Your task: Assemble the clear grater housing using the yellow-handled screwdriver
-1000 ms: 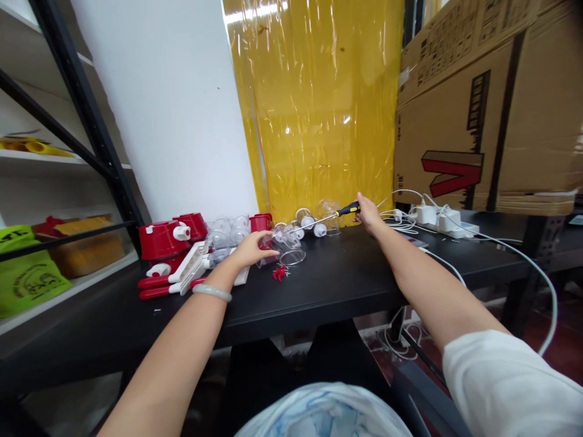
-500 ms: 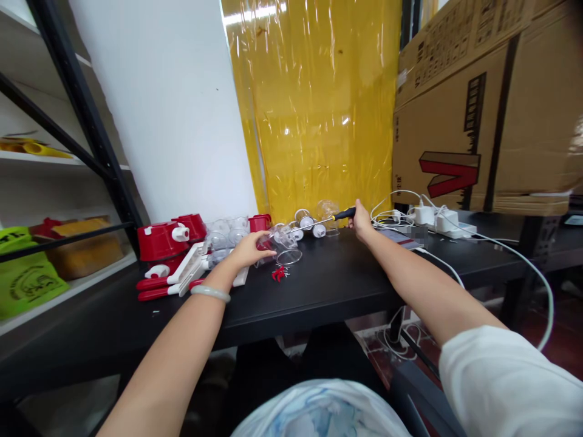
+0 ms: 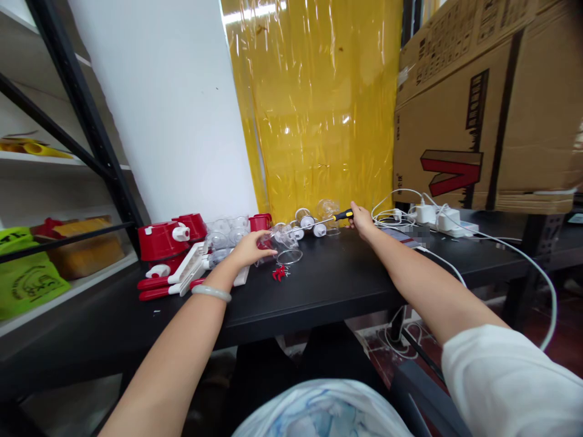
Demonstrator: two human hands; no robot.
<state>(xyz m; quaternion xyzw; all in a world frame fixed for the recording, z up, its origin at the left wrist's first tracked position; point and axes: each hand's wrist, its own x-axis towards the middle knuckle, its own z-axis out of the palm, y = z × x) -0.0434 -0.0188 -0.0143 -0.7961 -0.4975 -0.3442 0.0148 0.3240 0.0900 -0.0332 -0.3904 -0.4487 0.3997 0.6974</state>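
My right hand [image 3: 362, 220] is closed around the black and yellow handle of a long screwdriver [image 3: 342, 215]. Its thin shaft points left toward a clear plastic part [image 3: 281, 235]; whether the tip touches it I cannot tell. My left hand [image 3: 253, 248] grips that clear part, which has some red on it, with fingers and thumb curved round it. Just right of the left hand a clear round rim [image 3: 289, 257] rests on the black table. Small red pieces [image 3: 279, 273] with screws beside them lie in front of it.
Red housings [image 3: 161, 241] and white-and-red handles [image 3: 182, 279] stand at the left, beside clear cups [image 3: 228, 230]. White-capped cylinders [image 3: 308, 223] lie behind the screwdriver. At the right are white chargers with cables [image 3: 449, 220], a phone-like device [image 3: 401, 238] and a big cardboard box [image 3: 483, 121].
My right hand has shifted very slightly left, and more yellow shows on the screwdriver handle, as if turned. The left hand stays in place on the clear part.
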